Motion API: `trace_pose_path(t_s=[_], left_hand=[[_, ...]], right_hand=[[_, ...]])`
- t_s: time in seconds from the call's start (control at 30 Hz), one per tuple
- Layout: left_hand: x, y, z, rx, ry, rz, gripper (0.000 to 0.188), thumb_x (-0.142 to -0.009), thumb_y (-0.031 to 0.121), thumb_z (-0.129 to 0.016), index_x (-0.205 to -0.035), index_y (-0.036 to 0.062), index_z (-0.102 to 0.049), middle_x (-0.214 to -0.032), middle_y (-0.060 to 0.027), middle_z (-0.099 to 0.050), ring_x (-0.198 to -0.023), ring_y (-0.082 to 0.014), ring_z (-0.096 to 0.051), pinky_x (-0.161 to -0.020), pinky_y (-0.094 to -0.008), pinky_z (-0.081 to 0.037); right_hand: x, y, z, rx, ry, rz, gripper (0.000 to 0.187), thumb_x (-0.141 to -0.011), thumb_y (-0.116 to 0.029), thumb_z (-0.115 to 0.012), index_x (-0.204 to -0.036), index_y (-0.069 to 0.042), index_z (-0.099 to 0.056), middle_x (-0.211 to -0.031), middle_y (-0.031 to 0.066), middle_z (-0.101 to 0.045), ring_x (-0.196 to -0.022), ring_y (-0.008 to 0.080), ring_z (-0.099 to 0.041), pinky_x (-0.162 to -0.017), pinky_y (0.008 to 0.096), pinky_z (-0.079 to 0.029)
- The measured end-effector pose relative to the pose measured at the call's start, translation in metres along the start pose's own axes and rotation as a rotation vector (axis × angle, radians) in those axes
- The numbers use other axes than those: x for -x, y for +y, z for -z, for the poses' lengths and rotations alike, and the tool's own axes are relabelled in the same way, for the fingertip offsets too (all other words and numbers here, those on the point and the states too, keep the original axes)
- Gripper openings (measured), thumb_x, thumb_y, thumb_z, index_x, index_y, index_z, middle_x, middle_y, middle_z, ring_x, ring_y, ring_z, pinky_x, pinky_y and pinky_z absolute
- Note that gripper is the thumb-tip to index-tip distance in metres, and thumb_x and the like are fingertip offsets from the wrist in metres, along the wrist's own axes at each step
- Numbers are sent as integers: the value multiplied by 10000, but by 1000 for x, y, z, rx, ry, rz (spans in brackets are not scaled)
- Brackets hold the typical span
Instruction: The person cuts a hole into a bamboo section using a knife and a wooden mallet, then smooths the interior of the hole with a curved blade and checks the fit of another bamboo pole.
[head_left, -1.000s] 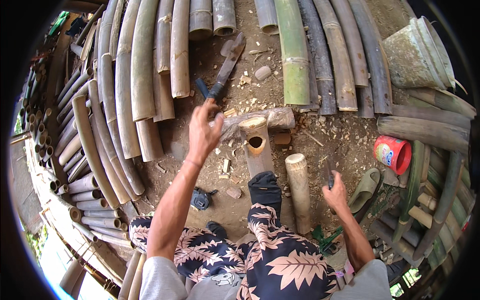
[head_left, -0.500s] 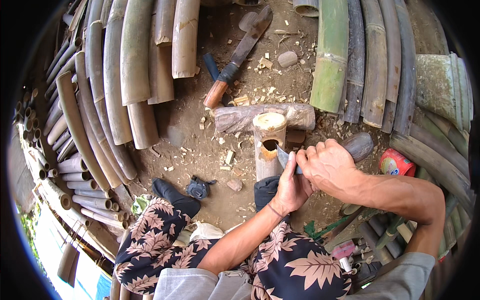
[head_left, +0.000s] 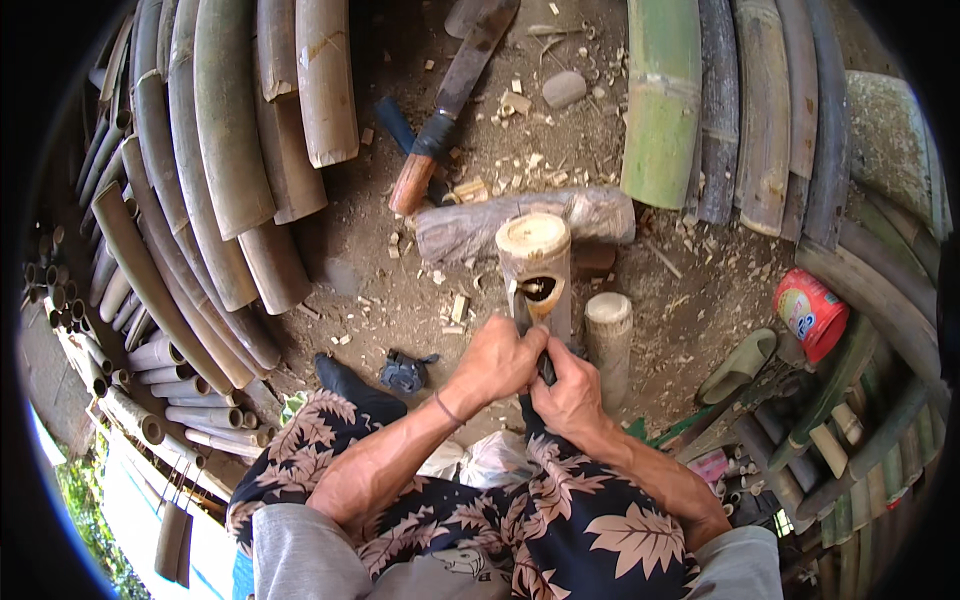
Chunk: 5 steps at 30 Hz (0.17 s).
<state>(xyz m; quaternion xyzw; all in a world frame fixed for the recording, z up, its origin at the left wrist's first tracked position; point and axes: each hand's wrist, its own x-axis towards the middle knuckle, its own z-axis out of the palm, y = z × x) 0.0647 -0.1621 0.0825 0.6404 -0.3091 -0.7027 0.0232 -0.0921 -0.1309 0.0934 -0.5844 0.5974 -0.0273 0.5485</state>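
Note:
An upright bamboo tube (head_left: 537, 248) stands in front of me, leaning on a short log (head_left: 468, 232). A round hole with a dark inside and a pale cut rim opens in its near side. My left hand (head_left: 498, 362) is closed around a knife (head_left: 547, 369) just below the hole, its blade rising along the hole's left edge. My right hand (head_left: 573, 392) is closed on the knife's dark lower part, close beside the left. Much of the knife is hidden by my fingers.
A machete (head_left: 437, 130) lies beyond the log. A shorter bamboo piece (head_left: 609, 335) stands right of the tube. Bamboo poles (head_left: 232, 130) flank both sides. A red packet (head_left: 811, 312) and a green slipper (head_left: 738, 367) lie at the right. Wood chips litter the ground.
The knife has swung from slanting out to the right to pointing up at the hole. My right hand and elbow have come down, and my left hand has moved left onto the tube's side.

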Motion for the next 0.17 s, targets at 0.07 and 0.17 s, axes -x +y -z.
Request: trace_pose_path(t_s=[0.07, 0.17], left_hand=[[-1, 10, 3, 209, -53, 147, 492, -920, 314, -511, -743, -121, -655, -642, -239, -658, -585, -301, -687, -579, -420, -535], [6, 16, -23, 347, -2, 110, 482, -914, 313, -506, -804, -130, -660, -703, -260, -678, -656, -341, -703, -634, -419, -547]], right_hand=[[-4, -7, 14, -9, -19, 49, 404, -811, -97, -658, -1203, -38, -580, -925, 196, -686, -848, 415, -671, -730, 470, -547], [-2, -4, 54, 18, -180, -105, 478, -841, -88, -652, -1311, -105, -568, -1031, 175, -709, -906, 302, -724, -777, 413, -581]])
